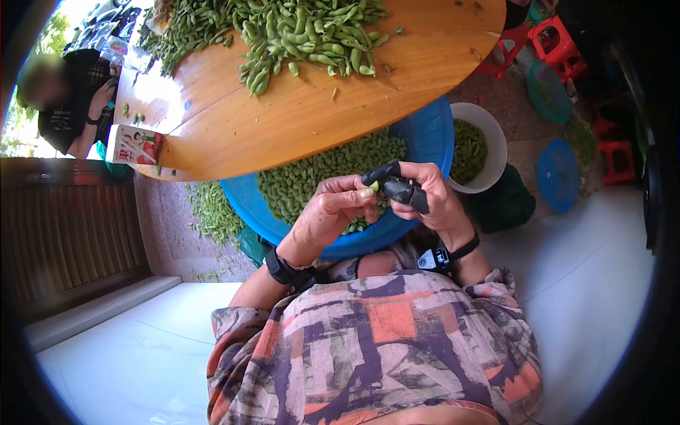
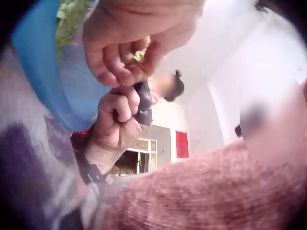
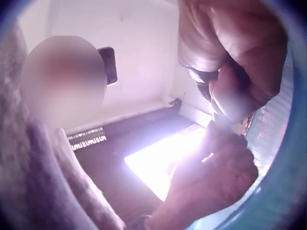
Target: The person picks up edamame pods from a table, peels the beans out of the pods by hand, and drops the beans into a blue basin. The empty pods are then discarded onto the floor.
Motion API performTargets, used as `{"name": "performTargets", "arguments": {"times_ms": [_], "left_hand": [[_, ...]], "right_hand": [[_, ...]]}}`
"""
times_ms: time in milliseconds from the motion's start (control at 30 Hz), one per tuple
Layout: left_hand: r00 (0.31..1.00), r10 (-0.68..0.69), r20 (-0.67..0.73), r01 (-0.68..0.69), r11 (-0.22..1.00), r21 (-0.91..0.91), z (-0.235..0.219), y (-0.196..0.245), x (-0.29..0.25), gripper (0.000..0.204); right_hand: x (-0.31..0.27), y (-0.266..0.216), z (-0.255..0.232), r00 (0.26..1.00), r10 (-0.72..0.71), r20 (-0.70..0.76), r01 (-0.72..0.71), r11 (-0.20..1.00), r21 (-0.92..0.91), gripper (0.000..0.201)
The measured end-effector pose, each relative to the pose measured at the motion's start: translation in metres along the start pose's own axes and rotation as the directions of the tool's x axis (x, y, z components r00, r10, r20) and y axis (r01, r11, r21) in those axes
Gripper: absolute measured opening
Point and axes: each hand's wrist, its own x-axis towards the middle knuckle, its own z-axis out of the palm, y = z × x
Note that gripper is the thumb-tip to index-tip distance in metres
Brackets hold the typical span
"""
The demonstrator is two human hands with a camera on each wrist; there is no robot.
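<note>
Over the blue basin [image 1: 244, 205] my two hands meet in the head view. My left hand [image 1: 333, 209] pinches a small green edamame pod [image 1: 374, 186] between thumb and fingers. From the other side my right hand [image 1: 435, 195] grips the pod's end, with black coverings [image 1: 406, 193] on its thumb and forefinger. Most of the pod is hidden by the fingers. A bit of its green also shows inside the curled left fingers [image 2: 112, 64] in the left wrist view. Below the hands, the basin is heaped with shelled green beans [image 1: 312, 177].
A wooden table [image 1: 304, 127] with a large pile of edamame pods [image 1: 304, 35] overhangs the basin. To the right stands a white bucket [image 1: 489, 127] holding green pods or hulls; red stools [image 1: 559, 46] are beyond. More green pieces [image 1: 216, 209] litter the left floor. Another person sits far left.
</note>
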Motion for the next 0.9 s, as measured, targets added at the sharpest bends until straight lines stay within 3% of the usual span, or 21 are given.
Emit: {"name": "performTargets", "arguments": {"times_ms": [33,100,133,167,233,267,333,367,433,467,533,567,633,667,700,733,767,833,867,900], "left_hand": [[0.996,-0.038,0.074,0.053,0.977,-0.207,-0.001,-0.002,0.0,0.016],[0.998,-0.034,0.054,0.042,0.986,-0.16,-0.001,-0.001,-0.002,0.019],[0.999,-0.028,0.033,0.031,0.993,-0.111,-0.001,-0.001,-0.004,0.022],[0.999,-0.028,0.032,0.032,0.993,-0.111,0.0,0.001,-0.005,0.022],[0.998,-0.022,-0.06,0.028,0.995,0.096,0.0,0.004,-0.008,0.024],[0.998,-0.022,-0.059,0.027,0.995,0.096,-0.001,0.005,-0.008,0.024],[0.996,0.058,-0.062,-0.031,0.931,0.364,-0.005,0.006,-0.009,0.028],[0.996,0.057,-0.064,-0.03,0.931,0.364,-0.005,0.009,-0.01,0.028],[0.988,0.113,-0.105,-0.002,0.693,0.721,-0.004,0.016,-0.012,0.027],[0.988,0.114,-0.107,-0.002,0.693,0.721,-0.008,0.015,-0.012,0.027],[0.918,0.396,-0.004,-0.147,0.35,0.925,-0.016,0.012,-0.012,0.026],[0.918,0.396,-0.004,-0.147,0.35,0.925,-0.016,0.013,-0.012,0.026],[0.907,0.407,-0.107,-0.017,0.291,0.957,-0.012,0.016,-0.014,0.026],[0.907,0.408,-0.107,-0.018,0.289,0.957,-0.014,0.011,-0.013,0.026],[0.887,0.455,-0.081,-0.103,0.366,0.925,-0.015,0.006,-0.01,0.026],[0.861,0.504,-0.059,-0.192,0.431,0.882,-0.015,0.003,-0.007,0.027],[0.86,0.508,-0.055,-0.194,0.425,0.884,-0.013,0.003,-0.008,0.027],[0.979,0.15,-0.139,0.012,0.637,0.771,0.001,0.013,-0.01,0.025],[0.988,0.099,-0.115,0.029,0.62,0.784,0.006,0.018,-0.01,0.021],[0.987,0.108,-0.116,0.025,0.616,0.788,0.008,0.02,-0.009,0.021]], "right_hand": [[0.002,0.003,-0.001,0.999,0.027,0.035,-0.029,0.998,0.055,0.019],[0.005,0.004,0.001,0.996,0.053,0.073,-0.061,0.992,0.109,0.018],[0.008,0.004,0.006,0.973,-0.229,0.023,0.226,0.933,-0.28,0.018],[0.01,0.004,0.009,0.868,-0.49,0.085,0.431,0.654,-0.621,0.019],[0.009,-0.002,0.01,0.889,-0.44,0.123,0.412,0.655,-0.634,0.023],[0.01,0.003,0.011,0.896,-0.43,0.114,0.393,0.645,-0.655,0.024],[0.012,0.007,0.011,0.898,-0.424,0.118,0.387,0.635,-0.669,0.028],[0.012,0.008,0.011,0.898,-0.423,0.118,0.387,0.636,-0.668,0.028],[0.012,0.007,0.013,0.854,-0.519,-0.04,0.347,0.624,-0.7,0.032],[0.007,0.001,0.01,0.904,-0.414,-0.11,0.229,0.685,-0.692,0.035],[0.005,0.002,0.005,0.9,-0.417,-0.127,0.228,0.698,-0.679,0.034],[0.004,0.003,0.004,0.896,-0.42,-0.144,0.226,0.71,-0.667,0.033],[0.006,0.009,0.002,0.871,-0.48,-0.108,0.278,0.661,-0.697,0.033],[0.007,0.01,0.003,0.87,-0.488,-0.077,0.294,0.636,-0.713,0.034],[0.008,0.011,0.006,0.867,-0.497,-0.045,0.312,0.61,-0.728,0.034],[0.008,0.008,0.009,0.902,-0.428,-0.051,0.266,0.646,-0.715,0.037],[0.012,0.012,0.011,0.899,-0.434,-0.05,0.272,0.644,-0.715,0.037],[0.02,0.023,0.014,0.875,-0.482,-0.054,0.384,0.756,-0.531,0.035],[0.018,0.017,0.014,0.916,-0.396,-0.057,0.313,0.798,-0.515,0.044],[0.016,0.01,0.015,0.914,-0.403,-0.049,0.323,0.794,-0.515,0.044]]}}
